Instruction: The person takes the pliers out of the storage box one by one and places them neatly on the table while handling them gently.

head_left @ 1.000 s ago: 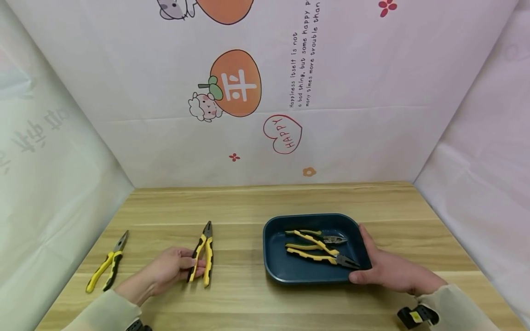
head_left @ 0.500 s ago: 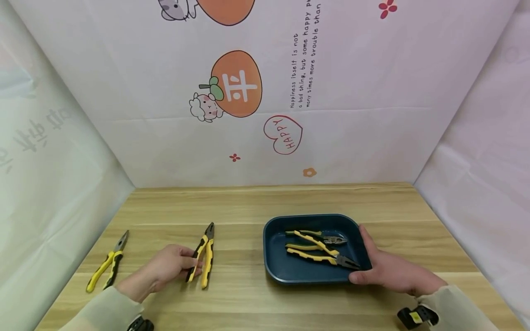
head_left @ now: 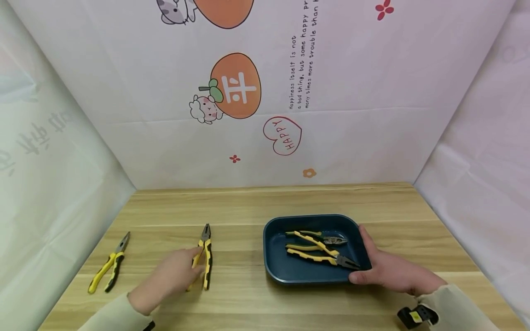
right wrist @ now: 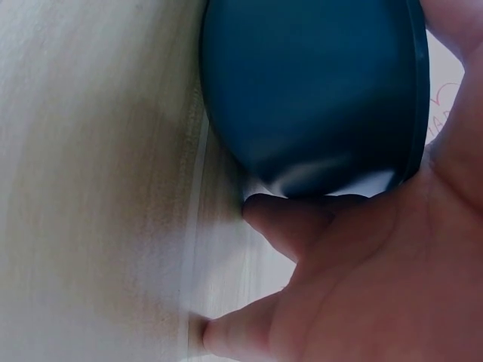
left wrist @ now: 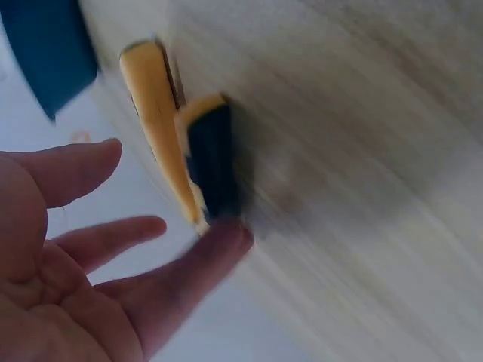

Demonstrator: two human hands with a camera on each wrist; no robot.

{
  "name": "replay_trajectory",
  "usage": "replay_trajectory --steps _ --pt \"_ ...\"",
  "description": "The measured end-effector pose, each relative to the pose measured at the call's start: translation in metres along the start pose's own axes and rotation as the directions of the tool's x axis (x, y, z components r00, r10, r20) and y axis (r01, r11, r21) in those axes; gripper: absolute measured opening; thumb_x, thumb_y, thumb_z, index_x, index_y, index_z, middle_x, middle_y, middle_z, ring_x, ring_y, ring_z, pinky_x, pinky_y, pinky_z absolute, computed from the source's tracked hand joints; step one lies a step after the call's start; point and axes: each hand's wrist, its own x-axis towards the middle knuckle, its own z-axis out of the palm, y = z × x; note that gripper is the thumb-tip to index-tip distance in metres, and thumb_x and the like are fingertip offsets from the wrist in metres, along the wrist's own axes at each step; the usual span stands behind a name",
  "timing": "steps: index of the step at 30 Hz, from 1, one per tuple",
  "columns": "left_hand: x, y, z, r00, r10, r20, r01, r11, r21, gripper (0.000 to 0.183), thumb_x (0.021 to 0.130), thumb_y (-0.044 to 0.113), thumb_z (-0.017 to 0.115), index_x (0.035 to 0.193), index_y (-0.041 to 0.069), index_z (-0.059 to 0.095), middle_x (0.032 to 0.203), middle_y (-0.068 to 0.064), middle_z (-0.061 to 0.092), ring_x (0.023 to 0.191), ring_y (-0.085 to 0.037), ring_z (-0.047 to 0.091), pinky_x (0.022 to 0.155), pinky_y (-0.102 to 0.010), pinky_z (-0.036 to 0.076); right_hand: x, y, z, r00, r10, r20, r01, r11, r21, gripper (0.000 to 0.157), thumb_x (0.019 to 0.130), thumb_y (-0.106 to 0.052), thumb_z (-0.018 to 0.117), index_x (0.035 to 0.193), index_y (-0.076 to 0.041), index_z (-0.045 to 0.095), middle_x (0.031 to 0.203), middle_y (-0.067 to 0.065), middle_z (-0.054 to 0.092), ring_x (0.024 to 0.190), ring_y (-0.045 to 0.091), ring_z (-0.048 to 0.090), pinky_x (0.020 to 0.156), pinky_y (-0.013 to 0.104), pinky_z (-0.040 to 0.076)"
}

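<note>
My left hand (head_left: 178, 273) is over the left handle of a pair of combination pliers (head_left: 208, 262) with yellow-and-black grips, jaws pointing away. In the left wrist view its fingers (left wrist: 113, 241) are spread, thumb apart, and one fingertip touches the dark grip of a handle (left wrist: 215, 158). At the right, my right hand (head_left: 391, 271) holds the right end of a dark blue tray (head_left: 290, 273), thumb at the near corner and a finger along the side wall. Two pairs of yellow-handled pliers (head_left: 320, 255) lie inside the tray, handles overlapping. Long-nose pliers (head_left: 109, 266) lie at the far left.
The wooden table (head_left: 240, 207) meets a white printed sheet (head_left: 352, 138) at the back, with more white sheeting along both sides. Bare wood shows between the pliers by my left hand and the tray.
My left hand has let go of the left handle it pinched and moved slightly right, over that handle. Those pliers have turned a little to the left. The right hand and tray have stayed put.
</note>
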Motion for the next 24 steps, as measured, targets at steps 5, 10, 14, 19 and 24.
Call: replay_trajectory --steps 5,10,14,19,24 --pt "-0.005 0.016 0.007 0.995 0.097 -0.028 -0.093 0.987 0.128 0.043 0.088 0.016 0.077 0.124 -0.004 0.065 0.113 -0.028 0.064 0.103 -0.043 0.062 0.085 -0.054 0.053 0.001 0.001 0.000 1.000 0.004 0.001 -0.004 1.000 0.012 0.123 0.092 -0.042 0.072 0.151 -0.009 -0.030 0.153 0.042 0.008 0.133 0.054 0.034 0.103 0.067 0.030" --pt "-0.007 0.016 0.013 0.984 0.163 -0.066 -0.145 0.964 0.221 0.034 0.086 0.013 0.077 0.112 -0.007 0.067 0.104 -0.024 0.067 0.105 -0.041 0.062 0.085 -0.051 0.053 0.002 0.003 0.001 1.000 0.002 -0.001 -0.002 1.000 -0.008 0.122 0.092 -0.044 0.071 0.151 -0.010 -0.031 0.155 0.040 0.002 0.135 0.056 0.030 0.104 0.068 0.030" --pt "-0.009 0.018 0.019 0.985 0.143 -0.093 -0.119 0.968 0.221 0.045 0.087 0.026 0.078 0.115 -0.008 0.067 0.109 -0.027 0.066 0.099 -0.038 0.065 0.080 -0.048 0.055 0.002 0.003 0.000 1.000 0.004 0.003 -0.004 1.000 -0.008 0.122 0.093 -0.043 0.070 0.151 -0.010 -0.031 0.155 0.039 0.000 0.135 0.056 0.030 0.104 0.068 0.029" --pt "-0.009 0.020 0.018 0.990 0.115 -0.085 -0.095 0.972 0.214 0.051 0.082 0.029 0.082 0.119 -0.004 0.068 0.110 -0.027 0.066 0.093 -0.039 0.066 0.076 -0.048 0.056 0.003 0.004 0.000 1.000 0.005 0.001 -0.005 1.000 -0.002 0.122 0.092 -0.043 0.071 0.150 -0.010 -0.031 0.155 0.039 -0.001 0.136 0.056 0.027 0.104 0.069 0.028" --pt "-0.007 0.009 0.012 0.997 0.068 -0.047 -0.057 0.977 0.208 0.052 0.080 0.023 0.083 0.121 -0.003 0.068 0.115 -0.030 0.065 0.106 -0.044 0.063 0.085 -0.051 0.053 0.003 0.006 0.000 1.000 0.022 0.009 -0.022 1.000 0.010 0.123 0.092 -0.044 0.071 0.151 -0.009 -0.031 0.155 0.040 0.003 0.136 0.055 0.028 0.104 0.068 0.028"
